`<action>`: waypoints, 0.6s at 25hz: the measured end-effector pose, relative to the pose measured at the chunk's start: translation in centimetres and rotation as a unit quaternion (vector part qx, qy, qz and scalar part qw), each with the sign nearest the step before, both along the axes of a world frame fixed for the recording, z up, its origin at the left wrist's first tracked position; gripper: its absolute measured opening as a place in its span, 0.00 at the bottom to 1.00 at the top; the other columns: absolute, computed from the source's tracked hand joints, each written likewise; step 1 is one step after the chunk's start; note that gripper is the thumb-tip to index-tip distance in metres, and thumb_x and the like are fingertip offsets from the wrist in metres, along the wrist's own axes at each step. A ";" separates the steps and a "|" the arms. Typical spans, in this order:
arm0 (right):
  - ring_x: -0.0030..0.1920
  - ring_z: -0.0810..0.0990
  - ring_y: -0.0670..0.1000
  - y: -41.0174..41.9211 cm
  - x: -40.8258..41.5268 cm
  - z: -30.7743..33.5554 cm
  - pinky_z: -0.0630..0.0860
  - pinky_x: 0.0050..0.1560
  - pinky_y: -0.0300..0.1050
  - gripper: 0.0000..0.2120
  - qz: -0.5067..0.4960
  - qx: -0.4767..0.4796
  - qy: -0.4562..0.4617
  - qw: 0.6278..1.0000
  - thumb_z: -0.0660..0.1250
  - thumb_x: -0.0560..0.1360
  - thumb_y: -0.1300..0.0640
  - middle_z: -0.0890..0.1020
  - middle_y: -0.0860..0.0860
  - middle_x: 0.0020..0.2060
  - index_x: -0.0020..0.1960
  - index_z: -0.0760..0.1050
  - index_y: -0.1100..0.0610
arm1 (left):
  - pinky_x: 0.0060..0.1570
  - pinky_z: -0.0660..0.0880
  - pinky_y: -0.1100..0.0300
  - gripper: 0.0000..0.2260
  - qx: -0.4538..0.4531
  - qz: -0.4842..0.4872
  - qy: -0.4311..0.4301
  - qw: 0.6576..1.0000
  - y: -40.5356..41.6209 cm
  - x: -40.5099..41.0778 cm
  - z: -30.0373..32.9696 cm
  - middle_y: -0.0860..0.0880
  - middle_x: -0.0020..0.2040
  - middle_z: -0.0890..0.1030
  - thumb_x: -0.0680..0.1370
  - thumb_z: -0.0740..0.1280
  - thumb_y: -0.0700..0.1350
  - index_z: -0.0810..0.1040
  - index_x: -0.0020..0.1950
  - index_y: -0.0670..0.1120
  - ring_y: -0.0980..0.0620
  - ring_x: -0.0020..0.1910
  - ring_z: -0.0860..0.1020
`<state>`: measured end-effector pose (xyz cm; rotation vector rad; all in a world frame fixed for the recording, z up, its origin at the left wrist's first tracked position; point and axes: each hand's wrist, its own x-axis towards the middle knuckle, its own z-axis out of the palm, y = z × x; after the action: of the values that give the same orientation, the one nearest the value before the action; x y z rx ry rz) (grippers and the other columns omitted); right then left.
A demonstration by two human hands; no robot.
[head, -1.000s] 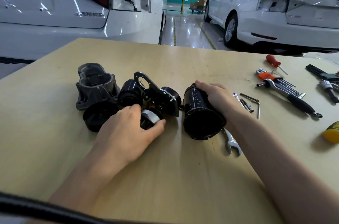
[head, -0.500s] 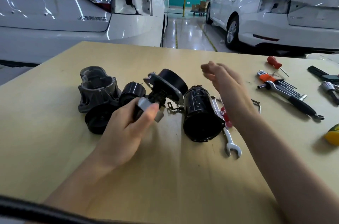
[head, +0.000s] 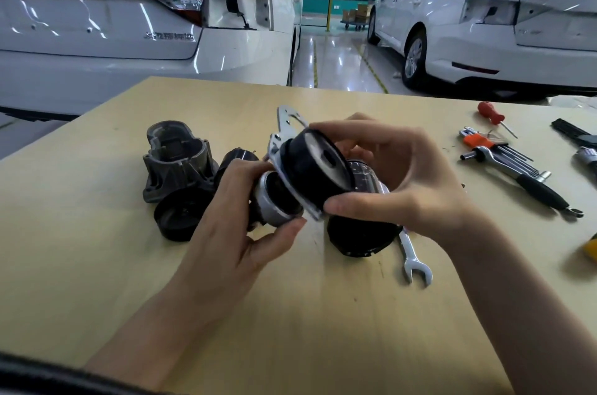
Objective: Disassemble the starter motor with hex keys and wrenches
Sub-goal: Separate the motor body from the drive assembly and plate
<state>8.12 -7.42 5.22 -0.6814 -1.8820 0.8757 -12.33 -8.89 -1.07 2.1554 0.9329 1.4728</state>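
Above the wooden table (head: 290, 314) I hold a starter sub-assembly: a black drum on a metal mounting plate (head: 318, 173). My left hand (head: 239, 229) grips its silver cylindrical end (head: 274, 204). My right hand (head: 394, 181) wraps fingers and thumb round the black drum. Behind and below it lies the black motor housing (head: 358, 233), partly hidden. The grey nose housing (head: 176, 158), a black round cap (head: 181, 217) and a black cylinder (head: 237, 158) rest at the left.
An open-end wrench (head: 412, 257) lies right of the motor housing. Hex keys with an orange holder (head: 494, 147), a ratchet handle (head: 529, 184) and a red screwdriver (head: 492, 116) sit at the right. Two white cars stand beyond the table's far edge.
My right hand left the motor housing and came across to grasp the black drum. My left hand lifted the sub-assembly off the table and turned it.
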 end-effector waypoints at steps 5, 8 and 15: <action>0.49 0.77 0.58 -0.5 -0.6 0.1 0.75 0.53 0.53 0.30 -0.027 0.106 -0.035 0.993 0.81 0.54 0.61 0.78 0.56 0.48 0.55 0.79 0.58 | 0.48 0.74 0.54 0.17 0.010 0.001 0.033 0.999 0.4 -0.1 -0.3 0.49 0.56 0.74 0.76 0.66 0.51 0.66 0.62 0.57 0.49 0.53 0.75; 0.48 0.77 0.57 -0.6 -1.0 0.0 0.74 0.51 0.56 0.29 -0.045 0.127 -0.043 0.990 0.82 0.54 0.61 0.77 0.55 0.47 0.54 0.78 0.58 | 0.49 0.74 0.52 0.17 0.015 0.008 0.034 0.999 0.4 -0.1 -0.3 0.47 0.56 0.75 0.75 0.66 0.51 0.68 0.63 0.54 0.48 0.53 0.75; 0.48 0.77 0.51 0.1 -0.6 -0.1 0.71 0.49 0.46 0.28 -0.048 0.103 0.016 0.993 0.80 0.55 0.59 0.78 0.51 0.47 0.54 0.77 0.56 | 0.47 0.73 0.68 0.18 0.027 0.039 0.018 0.999 0.6 0.0 0.2 0.51 0.51 0.78 0.74 0.70 0.50 0.71 0.61 0.45 0.53 0.49 0.78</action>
<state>7.56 -7.33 5.13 -0.6210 -1.8633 0.6191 -12.32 -8.33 -0.87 2.2151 1.0104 1.5160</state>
